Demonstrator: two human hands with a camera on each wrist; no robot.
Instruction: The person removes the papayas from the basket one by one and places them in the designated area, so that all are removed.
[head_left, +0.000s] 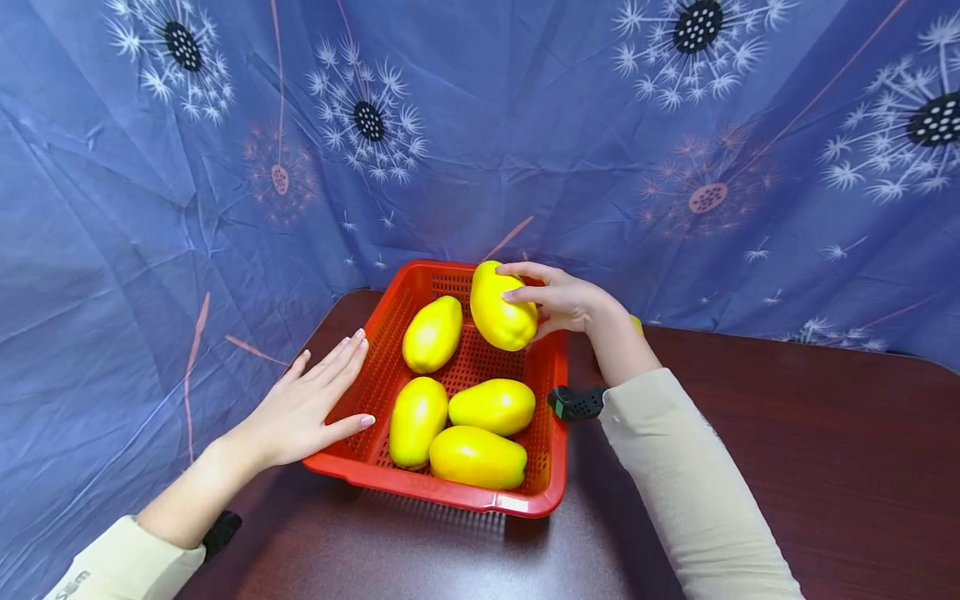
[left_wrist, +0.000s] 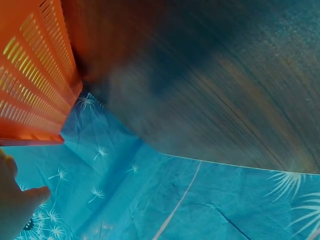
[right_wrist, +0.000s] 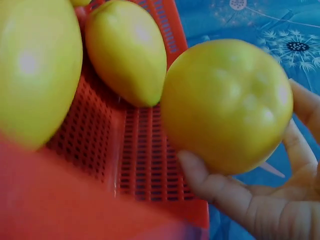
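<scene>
My right hand (head_left: 564, 298) grips a yellow papaya (head_left: 497, 310) over the back right part of a red plastic basket (head_left: 442, 490). In the right wrist view the rounded, lobed end of that papaya (right_wrist: 225, 107) faces the camera, with thumb and fingers around its far side. Several more yellow papayas lie in the basket: one (head_left: 432, 335) at the back left, the others, such as this papaya (head_left: 478, 457), grouped toward the front. At the basket's left rim is my left hand (head_left: 307, 408), palm down, fingers straight and thumb spread, holding nothing.
The basket stands on a dark reddish-brown table (head_left: 765, 442). A blue cloth with a dandelion print (head_left: 510, 125) hangs behind and to the left. Part of another yellow thing (head_left: 637, 324) shows behind my right wrist, mostly hidden.
</scene>
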